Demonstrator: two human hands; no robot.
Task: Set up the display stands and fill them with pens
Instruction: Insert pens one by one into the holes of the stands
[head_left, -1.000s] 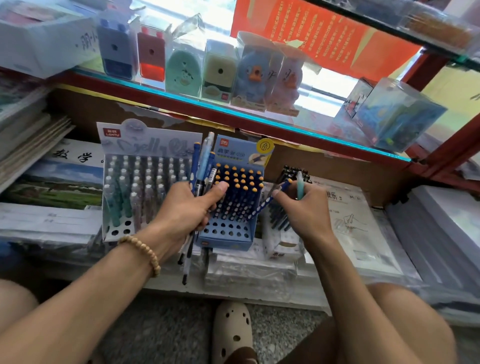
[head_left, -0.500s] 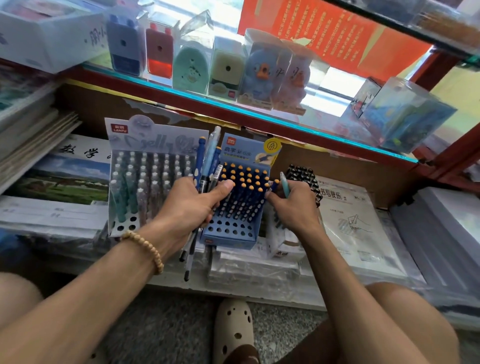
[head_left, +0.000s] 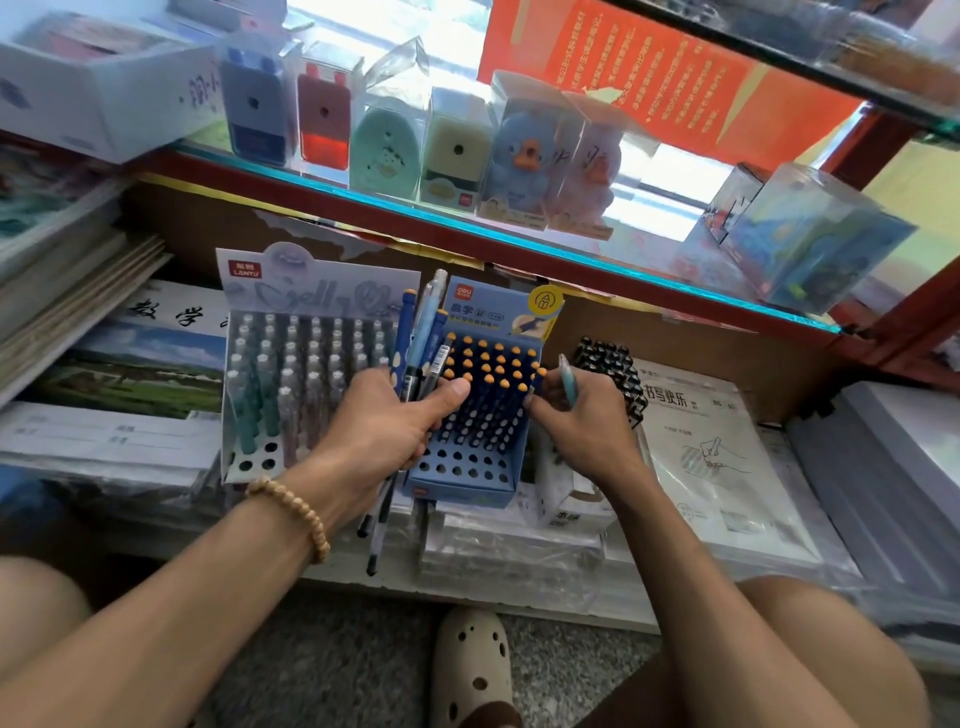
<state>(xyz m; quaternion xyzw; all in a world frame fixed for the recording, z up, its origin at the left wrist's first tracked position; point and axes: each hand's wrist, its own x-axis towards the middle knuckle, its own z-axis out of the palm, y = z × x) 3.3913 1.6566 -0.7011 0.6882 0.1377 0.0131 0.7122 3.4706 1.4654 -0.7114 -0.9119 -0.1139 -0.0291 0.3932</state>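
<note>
Left fingers (head_left: 441, 397) grip pens (head_left: 415, 338)

1. The blue display stand (head_left: 462, 483) looks like matt printed cardboard.
2. The pale stand (head_left: 249, 457) beside it has the same cardboard finish.
3. The pens (head_left: 423, 332) are smooth, glossy plastic.
4. The bracelet (head_left: 296, 512) is of matt wooden-looking beads.
5. The upper shelf (head_left: 519, 234) is shiny glass.
6. The boxed sharpeners (head_left: 457, 150) sit in clear glossy plastic.

Bare forearms; tan beaded bracelet (head_left: 291, 512) on left wrist; cream perforated clog (head_left: 470, 670) on foot.
</note>
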